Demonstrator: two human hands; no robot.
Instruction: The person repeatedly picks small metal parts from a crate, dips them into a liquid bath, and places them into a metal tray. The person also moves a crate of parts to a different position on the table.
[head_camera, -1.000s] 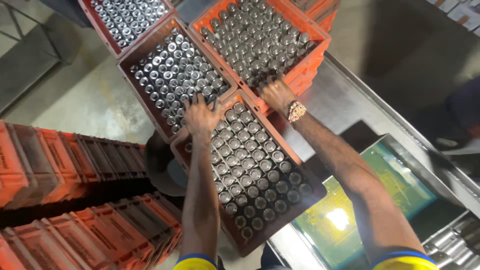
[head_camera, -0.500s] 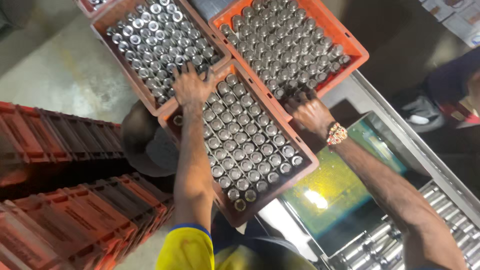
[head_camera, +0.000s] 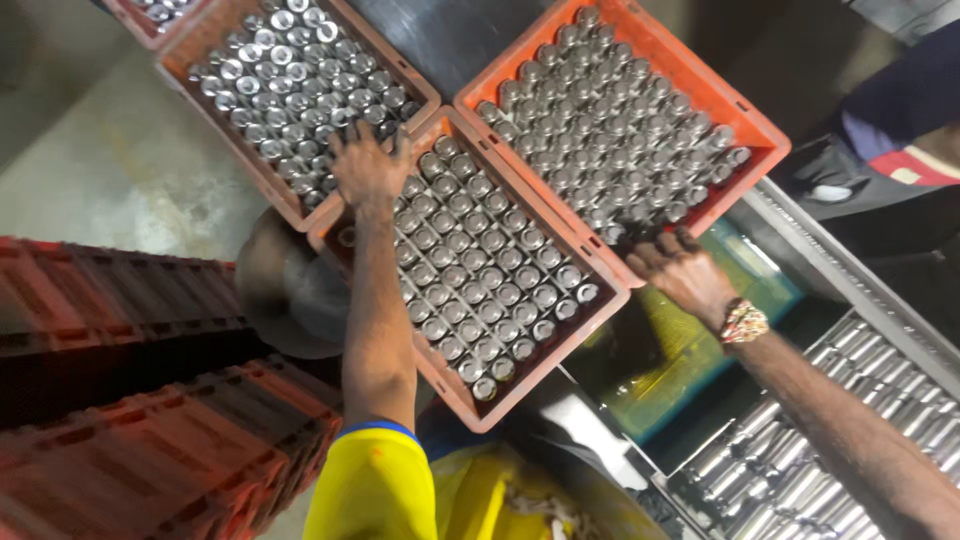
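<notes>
The left hand (head_camera: 368, 168) lies spread on the far corner of the middle orange crate (head_camera: 560, 345) full of metal cans (head_camera: 478, 290) — the right hand (head_camera: 685, 272) touches its right edge, just below a 2nd crate (head_camera: 745, 120).

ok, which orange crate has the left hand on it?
The middle crate: the left hand rests on its far corner; the neighbouring crates either side go untouched by it.

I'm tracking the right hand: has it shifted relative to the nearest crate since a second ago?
Yes. The right hand has slid from the far corner of the nearest crate along its right rim toward the person.
</notes>
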